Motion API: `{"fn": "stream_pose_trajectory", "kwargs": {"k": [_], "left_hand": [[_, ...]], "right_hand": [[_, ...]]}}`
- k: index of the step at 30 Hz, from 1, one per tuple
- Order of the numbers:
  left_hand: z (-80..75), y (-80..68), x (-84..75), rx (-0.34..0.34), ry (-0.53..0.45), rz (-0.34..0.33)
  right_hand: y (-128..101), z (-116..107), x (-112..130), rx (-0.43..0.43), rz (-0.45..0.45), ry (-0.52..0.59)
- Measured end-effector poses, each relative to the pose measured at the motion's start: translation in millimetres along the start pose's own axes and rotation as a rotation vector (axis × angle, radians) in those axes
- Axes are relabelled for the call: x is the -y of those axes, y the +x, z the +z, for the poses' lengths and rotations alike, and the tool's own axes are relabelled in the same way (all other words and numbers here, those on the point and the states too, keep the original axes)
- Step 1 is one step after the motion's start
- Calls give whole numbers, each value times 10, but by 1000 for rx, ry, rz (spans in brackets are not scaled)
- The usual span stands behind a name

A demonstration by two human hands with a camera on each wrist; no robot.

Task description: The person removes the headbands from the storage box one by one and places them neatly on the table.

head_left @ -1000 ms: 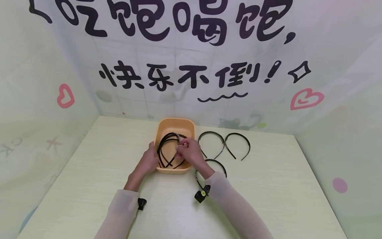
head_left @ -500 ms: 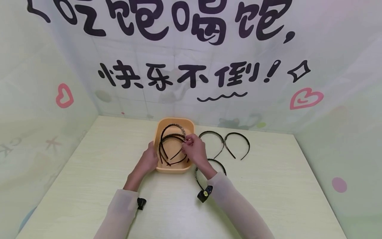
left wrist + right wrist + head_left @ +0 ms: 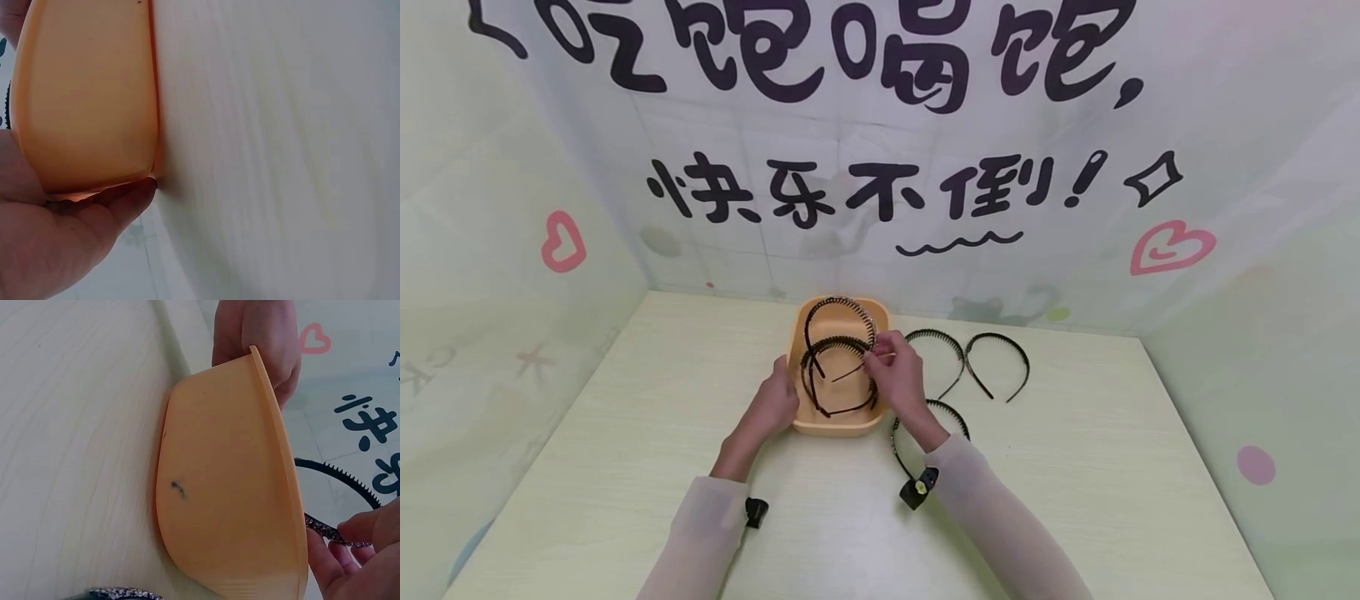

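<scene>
My left hand (image 3: 772, 400) holds the left side of an orange plastic bin (image 3: 835, 430). In the left wrist view, its thumb lies at the rim and its fingers (image 3: 128, 203) reach along the outer wall. Thumb and fingers of my right hand (image 3: 901, 375) pinch a black toothed headband (image 3: 831, 301) by one side, where the right wrist view shows a speckled, glittery stretch (image 3: 328, 532). This headband is raised over the bin. Below it, more black headbands (image 3: 837, 341) lie overlapping inside; their exact number is hard to tell.
Right of the bin, two black headbands, one toothed (image 3: 934, 332) and one slimmer (image 3: 1000, 337), lie side by side on the pale table (image 3: 1075, 467). A third headband (image 3: 955, 412) lies nearer, partly under my right wrist. A printed cloth wall (image 3: 1060, 275) stands close behind.
My right hand has shifted slightly right and drawn one headband up and toward the back, apart from the others in the bin. My left hand and the bin stay in place.
</scene>
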State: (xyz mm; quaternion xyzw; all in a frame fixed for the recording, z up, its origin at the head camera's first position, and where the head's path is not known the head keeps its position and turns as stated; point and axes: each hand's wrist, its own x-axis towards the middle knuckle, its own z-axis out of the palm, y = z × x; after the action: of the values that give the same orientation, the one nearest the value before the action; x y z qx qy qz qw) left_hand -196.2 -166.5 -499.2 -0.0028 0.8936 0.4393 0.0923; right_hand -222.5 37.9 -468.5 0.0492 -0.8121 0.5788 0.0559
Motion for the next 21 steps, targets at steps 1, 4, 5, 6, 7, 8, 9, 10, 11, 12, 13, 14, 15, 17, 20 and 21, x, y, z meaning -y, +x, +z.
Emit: {"fn": "stream_pose_trajectory", "kwargs": {"k": [1,4,5,6,7,8,9,10,11,12,13,14,15,17,20,21], "left_hand": [[0,2,0,0,-5,-1],[1,7,7,-3,-6,-1],[2,6,10,-2,-3,1],[1,7,15,-3,-1,3],[2,7,18,-3,3,4],[2,7,19,-4,6,6],[3,10,24,-3,7,6],[3,9,23,0,6,6],[3,9,23,2,4,6],[3,9,25,2,6,8],[3,10,27,3,7,9],[4,10,28,3,5,11],[3,9,29,3,5,11],[2,7,27,0,8,11],[-2,2,17,-6,10,8],[-4,-1,15,-7,12,5]], "right_hand": [[1,-1,0,-7,-7,13],[4,-2,-2,-32,-23,58],[7,0,-4,-42,-31,76],[8,1,-5,-55,-38,91],[11,2,-4,-65,-46,112],[13,2,-4,-77,-52,132],[16,3,-3,-85,-62,153],[19,3,-2,-93,-71,170],[21,3,1,-100,-78,183],[23,1,4,-104,-83,200],[25,-1,9,-106,-85,220],[25,-4,14,-108,-87,236],[24,-9,25,-108,-90,253],[20,-23,53,-107,-92,276],[-23,-68,175,-104,-112,293],[-36,-84,216,-102,-119,292]]}}
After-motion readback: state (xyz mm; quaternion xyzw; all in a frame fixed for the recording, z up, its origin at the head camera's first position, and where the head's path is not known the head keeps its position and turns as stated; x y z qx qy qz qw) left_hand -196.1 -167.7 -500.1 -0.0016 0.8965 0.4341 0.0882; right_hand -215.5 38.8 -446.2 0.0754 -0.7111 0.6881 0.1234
